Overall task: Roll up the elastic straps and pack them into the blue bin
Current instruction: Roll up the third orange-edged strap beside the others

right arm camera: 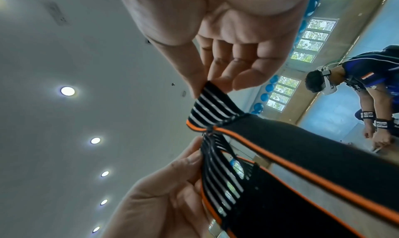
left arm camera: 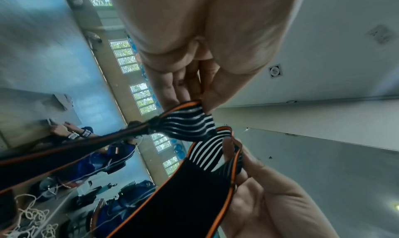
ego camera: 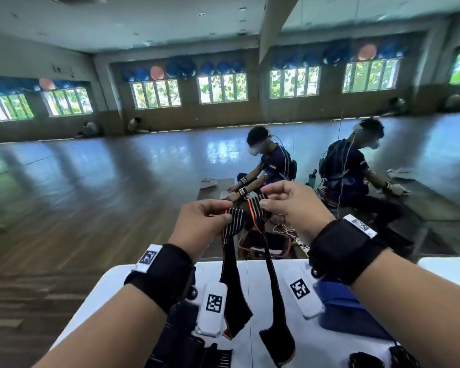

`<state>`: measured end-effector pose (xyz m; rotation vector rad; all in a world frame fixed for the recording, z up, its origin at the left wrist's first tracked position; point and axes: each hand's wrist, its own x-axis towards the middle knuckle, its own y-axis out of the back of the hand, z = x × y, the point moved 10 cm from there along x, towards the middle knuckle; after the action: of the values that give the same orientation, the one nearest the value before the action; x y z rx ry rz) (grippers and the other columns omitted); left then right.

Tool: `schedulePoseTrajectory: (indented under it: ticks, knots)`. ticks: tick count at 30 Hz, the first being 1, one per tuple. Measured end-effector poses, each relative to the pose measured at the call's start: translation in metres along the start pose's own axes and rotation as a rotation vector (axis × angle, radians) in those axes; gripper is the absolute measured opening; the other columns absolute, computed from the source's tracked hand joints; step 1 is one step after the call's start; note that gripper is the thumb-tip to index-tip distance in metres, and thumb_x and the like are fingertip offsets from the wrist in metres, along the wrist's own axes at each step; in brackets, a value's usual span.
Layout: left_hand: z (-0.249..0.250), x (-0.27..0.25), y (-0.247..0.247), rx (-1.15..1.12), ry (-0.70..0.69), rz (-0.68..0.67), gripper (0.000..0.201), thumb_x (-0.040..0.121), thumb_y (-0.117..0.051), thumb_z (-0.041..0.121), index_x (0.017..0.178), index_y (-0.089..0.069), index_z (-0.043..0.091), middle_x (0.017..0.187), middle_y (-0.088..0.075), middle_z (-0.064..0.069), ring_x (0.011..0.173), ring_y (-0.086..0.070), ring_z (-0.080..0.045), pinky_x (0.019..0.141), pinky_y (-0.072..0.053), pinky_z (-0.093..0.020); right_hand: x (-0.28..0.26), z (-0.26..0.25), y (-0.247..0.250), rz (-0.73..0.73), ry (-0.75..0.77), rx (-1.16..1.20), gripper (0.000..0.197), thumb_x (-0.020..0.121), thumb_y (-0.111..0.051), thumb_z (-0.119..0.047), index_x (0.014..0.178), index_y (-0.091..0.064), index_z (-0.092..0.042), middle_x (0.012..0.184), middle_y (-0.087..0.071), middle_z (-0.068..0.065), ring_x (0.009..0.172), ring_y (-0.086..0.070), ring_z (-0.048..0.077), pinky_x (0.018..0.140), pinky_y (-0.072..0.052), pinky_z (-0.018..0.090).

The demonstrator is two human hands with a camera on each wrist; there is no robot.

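Wooden gym flooring stretches away beyond the white counter, up to a mirrored wall where another person crouches over their own work. Beside me on the counter sits the blue plastic bin, partly hidden under my right forearm, and a few more dark straps lie along the near edge, some already coiled at the lower right.

My left hand and my right hand are raised above the counter, well clear of it, each with a pinching grip on the black elastic strap with orange edging. With each hand the thumb and fingertips close on a ribbed section of black and white stripes, where the knit looks open and stretchy. Between my hands the striped part bunches and twists at a stitched seam. From there two long tails of plain matte black fabric, piped in orange, hang down in front of the counter's far edge and drape onto its top, their rounded ends lying flat between my wrists. The hanging tails cross in front of the tagged white camera units strapped to both wrists.
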<state>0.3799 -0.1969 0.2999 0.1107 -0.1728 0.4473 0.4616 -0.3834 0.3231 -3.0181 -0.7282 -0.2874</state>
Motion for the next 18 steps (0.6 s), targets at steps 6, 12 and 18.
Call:
schedulePoseTrajectory:
  ticks: [6,12,18]
  knots:
    - [0.006,-0.004,-0.034,-0.198,-0.009,-0.029,0.028,0.085,-0.065,-0.017,0.097,-0.071,0.008,0.080,-0.070,-0.006,0.072,-0.070,-0.018,0.063,-0.060,-0.031,-0.017,-0.011,0.012,-0.003,0.079,0.018,0.027,0.090,-0.059,0.014,0.100,-0.066,-0.010,0.083,-0.065,0.005,0.064,-0.066,0.007,0.055,-0.054,0.021]
    - [0.008,-0.004,-0.057,-0.263,-0.005,-0.050,0.024,0.087,-0.066,-0.011,0.102,-0.070,0.008,0.095,-0.074,-0.014,0.079,-0.071,-0.022,0.071,-0.057,-0.038,-0.026,-0.017,0.026,0.090,0.146,-0.075,0.028,0.084,-0.067,0.014,0.094,-0.067,-0.013,0.083,-0.071,0.006,0.071,-0.067,0.016,0.065,-0.059,0.028]
    - [0.010,-0.006,-0.069,-0.342,0.031,-0.070,0.024,0.091,-0.061,-0.010,0.107,-0.066,0.007,0.110,-0.069,-0.025,0.077,-0.069,-0.021,0.060,-0.056,-0.031,-0.029,-0.018,0.042,0.150,0.185,-0.099,0.028,0.080,-0.072,0.014,0.091,-0.067,-0.012,0.083,-0.069,0.009,0.073,-0.067,0.021,0.067,-0.060,0.032]
